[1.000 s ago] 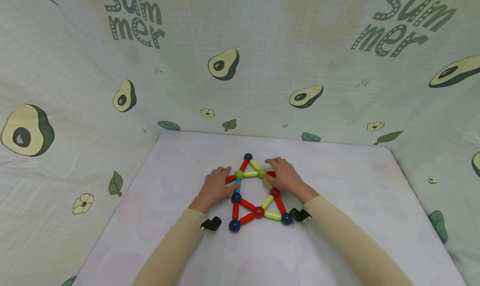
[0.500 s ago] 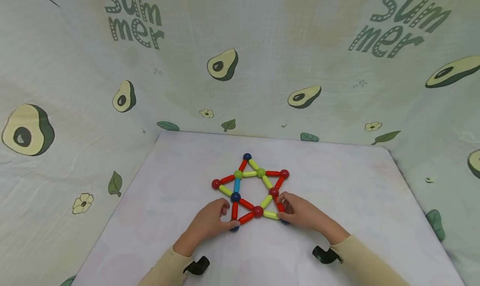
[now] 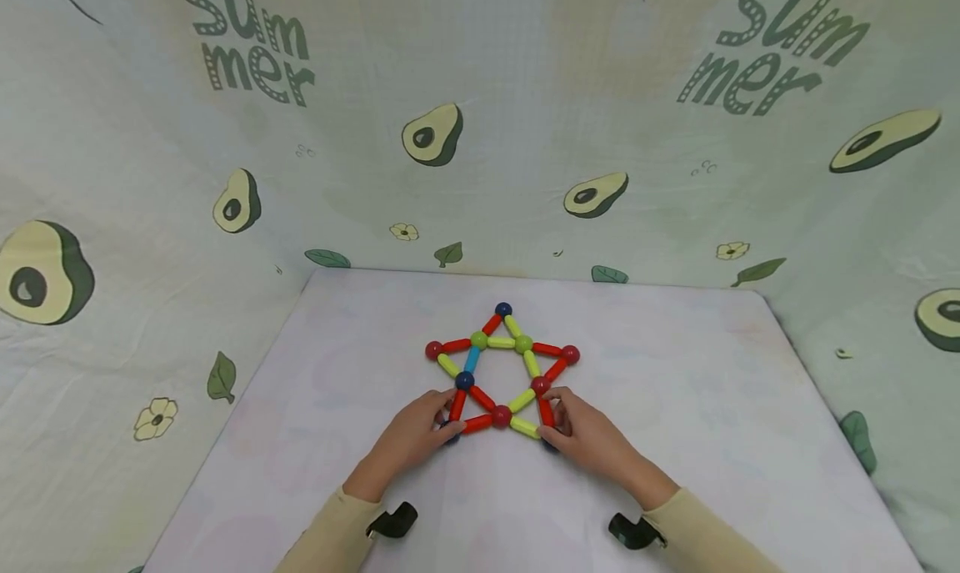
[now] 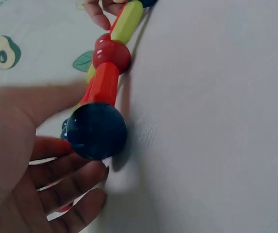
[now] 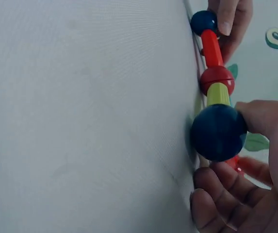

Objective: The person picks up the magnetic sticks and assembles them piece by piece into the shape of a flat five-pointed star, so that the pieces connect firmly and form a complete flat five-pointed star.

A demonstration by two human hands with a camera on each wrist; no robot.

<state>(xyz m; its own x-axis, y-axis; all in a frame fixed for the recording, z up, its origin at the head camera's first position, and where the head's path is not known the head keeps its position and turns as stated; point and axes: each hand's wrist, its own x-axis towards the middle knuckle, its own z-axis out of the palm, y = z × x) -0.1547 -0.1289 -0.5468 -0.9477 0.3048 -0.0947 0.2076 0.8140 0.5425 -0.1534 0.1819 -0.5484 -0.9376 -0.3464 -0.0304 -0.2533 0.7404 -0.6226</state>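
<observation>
A flat six-pointed star of magnetic sticks and balls (image 3: 501,343) lies on the table in the head view. Its sticks are red, yellow-green and one blue. My left hand (image 3: 412,431) grips its near left point, thumb and fingers about the dark blue ball (image 4: 97,131) and the red sticks there. At the near right point my right hand (image 3: 594,436) holds on with thumb and fingers around another dark blue ball (image 5: 219,132) and its sticks. In the head view the hands partly cover both of these balls. The far dark blue ball (image 3: 503,309) shows fully.
A pale cloth covers the tabletop (image 3: 675,373) around the star. Behind it and at the sides hangs a fabric backdrop (image 3: 510,139) printed with avocados, leaves and lettering. A black wrist camera (image 3: 393,520) sits by the left sleeve, another (image 3: 633,531) by the right.
Both hands have come from the star's sides to its two near points, and the left hand's grip has closed there. The star has turned slightly clockwise. The head view has shifted a little.
</observation>
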